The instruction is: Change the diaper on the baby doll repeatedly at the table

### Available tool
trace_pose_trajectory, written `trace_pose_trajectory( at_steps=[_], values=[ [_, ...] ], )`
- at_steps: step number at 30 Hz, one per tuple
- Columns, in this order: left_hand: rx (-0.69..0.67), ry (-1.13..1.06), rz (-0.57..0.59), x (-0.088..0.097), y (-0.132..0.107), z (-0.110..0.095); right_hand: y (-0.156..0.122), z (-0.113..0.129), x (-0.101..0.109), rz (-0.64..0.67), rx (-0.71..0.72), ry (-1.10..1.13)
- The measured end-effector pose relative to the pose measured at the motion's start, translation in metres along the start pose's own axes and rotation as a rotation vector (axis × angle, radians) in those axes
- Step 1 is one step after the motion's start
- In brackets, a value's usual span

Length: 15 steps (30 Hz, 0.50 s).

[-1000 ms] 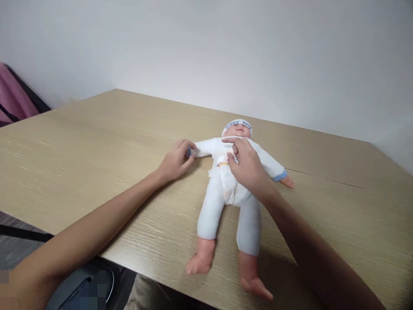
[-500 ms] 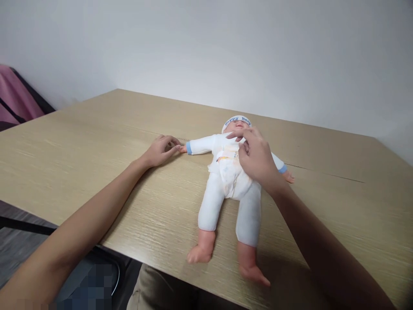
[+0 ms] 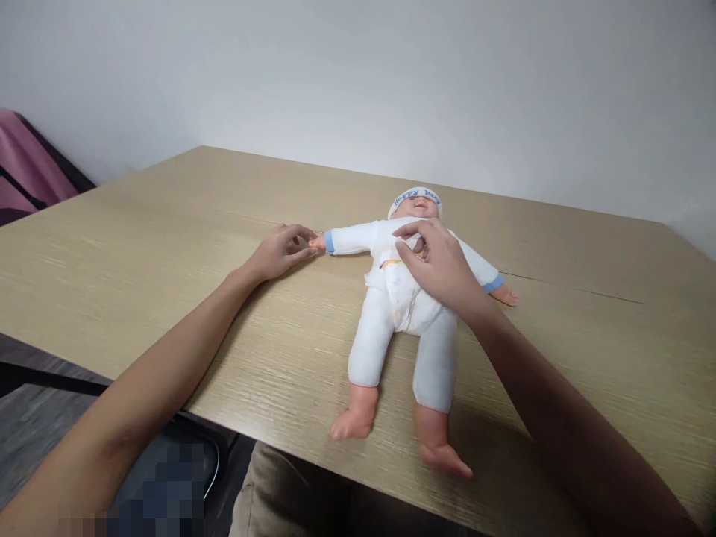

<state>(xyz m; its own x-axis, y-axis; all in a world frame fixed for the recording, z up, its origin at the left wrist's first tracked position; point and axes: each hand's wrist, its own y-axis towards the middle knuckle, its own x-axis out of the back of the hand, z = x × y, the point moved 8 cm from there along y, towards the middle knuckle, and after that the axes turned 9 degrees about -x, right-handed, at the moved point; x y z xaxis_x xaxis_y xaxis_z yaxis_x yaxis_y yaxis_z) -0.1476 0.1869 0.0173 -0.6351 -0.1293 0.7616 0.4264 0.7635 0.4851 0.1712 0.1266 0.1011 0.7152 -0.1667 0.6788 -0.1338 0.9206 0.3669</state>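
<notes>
The baby doll (image 3: 398,307) lies on its back near the middle of the wooden table (image 3: 168,246), head toward the far wall (image 3: 391,89), arms spread out to the sides and bare feet pointing at the near edge. It wears a white suit (image 3: 372,339) with blue cuffs and a white cap (image 3: 417,198) with blue lettering. The left hand (image 3: 278,252) rests on the tabletop just beside the doll's outstretched arm, palm turned inward, with thumb and forefinger closed in a light pinch on the doll's small hand (image 3: 318,242), the other fingers curled loosely behind; the forearm runs back low across the table to the near-left corner. The right hand (image 3: 439,268) sits over the doll's chest, wrist raised and bent, knuckles up, with thumb and forefinger drawn together on the suit's fabric just under the chin and the remaining fingers folded in; its forearm comes in from the lower right and crosses above the doll's far arm. At the far left, beyond the table, is a strip of pink cloth (image 3: 27,175), and the person's khaki trousers (image 3: 280,492) show below the near edge.
</notes>
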Motion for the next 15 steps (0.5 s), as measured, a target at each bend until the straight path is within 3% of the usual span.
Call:
trace_pose_trajectory(
  at_steps=[4,11,15],
  values=[
    [0.113,-0.129,0.0,-0.004,-0.003,0.01,0.0,-0.002,-0.002,0.001,0.011,0.0],
    [0.379,-0.557,-0.006,-0.02,-0.008,0.022,-0.002,0.0,-0.002,0.008,0.003,-0.001],
    [0.513,-0.546,0.0,-0.02,-0.013,0.021,-0.002,0.001,-0.002,0.006,0.01,0.002]
  ],
)
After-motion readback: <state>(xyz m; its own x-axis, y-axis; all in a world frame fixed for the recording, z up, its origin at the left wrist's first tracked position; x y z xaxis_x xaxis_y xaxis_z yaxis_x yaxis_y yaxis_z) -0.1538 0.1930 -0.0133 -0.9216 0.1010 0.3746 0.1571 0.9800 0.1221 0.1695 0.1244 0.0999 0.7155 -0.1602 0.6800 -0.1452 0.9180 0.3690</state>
